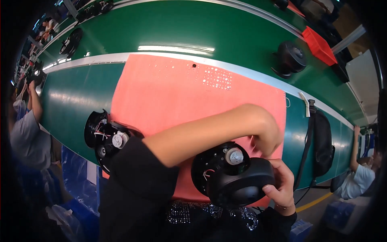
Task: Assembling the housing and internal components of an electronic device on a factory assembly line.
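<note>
Right hand (283,183) gripping black housing (242,183) over pink mat (161,88); left hand (266,135) near housing, finger spread indiscernible.

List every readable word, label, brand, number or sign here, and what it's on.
None reads clearly enough to quote.
Silver motor by the held black housing: any marks too small.
Second silver motor, at left: likewise.
Rhinestone pattern on the wearer's black top: can't tell whether it's lettering.
</note>
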